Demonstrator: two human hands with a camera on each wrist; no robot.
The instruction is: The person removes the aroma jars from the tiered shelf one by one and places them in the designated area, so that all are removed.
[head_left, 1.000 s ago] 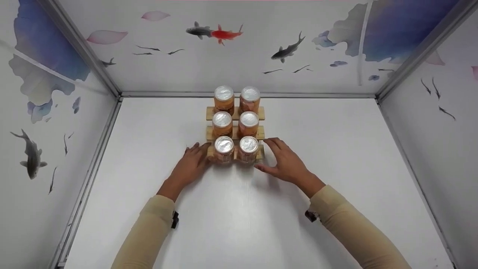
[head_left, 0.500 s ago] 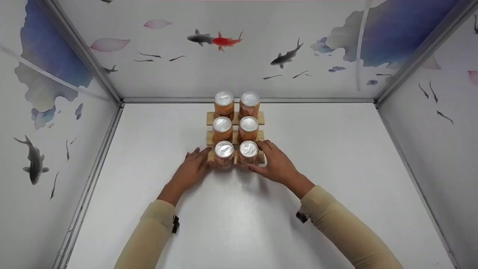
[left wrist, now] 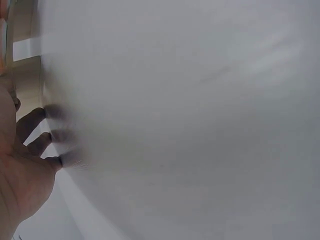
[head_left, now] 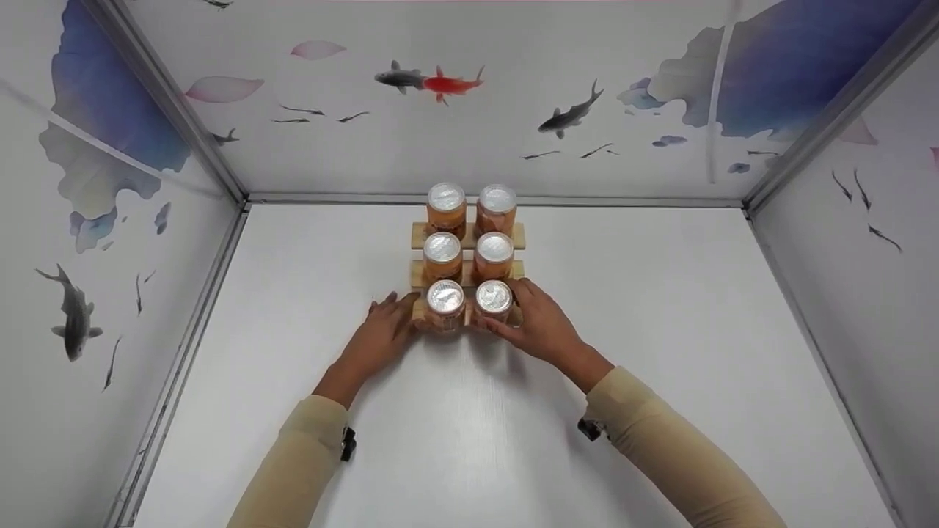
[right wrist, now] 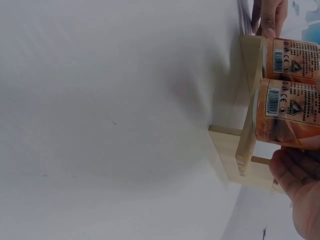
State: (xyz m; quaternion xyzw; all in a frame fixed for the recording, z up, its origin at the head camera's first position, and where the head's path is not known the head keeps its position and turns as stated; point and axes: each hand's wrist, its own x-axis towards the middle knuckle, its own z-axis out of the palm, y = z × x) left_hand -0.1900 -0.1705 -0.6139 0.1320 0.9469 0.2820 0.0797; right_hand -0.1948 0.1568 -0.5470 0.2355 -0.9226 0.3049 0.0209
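A stepped wooden rack point(head_left: 418, 273) holds several upright orange-labelled canisters in two columns on three tiers, each with a silvery top. At the front right, my right hand point(head_left: 546, 330) grips a canister point(head_left: 494, 296), fingers along its right side and thumb at its front. That canister point(right wrist: 287, 117) still stands on its tier in the right wrist view. My left hand point(head_left: 378, 339) rests beside the rack's left end, close to the front left canister point(head_left: 445, 297). In the left wrist view, the left hand's fingers point(left wrist: 36, 145) are spread with their tips on the table.
The white table point(head_left: 469, 440) runs up to a back wall point(head_left: 499, 161) printed with fish, just behind the rack. Side panels point(head_left: 843, 242) bound the table on the left and right.
My right hand has moved left from beside the rack and taken hold of the front right canister. The left hand has stayed by the rack's left end. The head view has shifted slightly.
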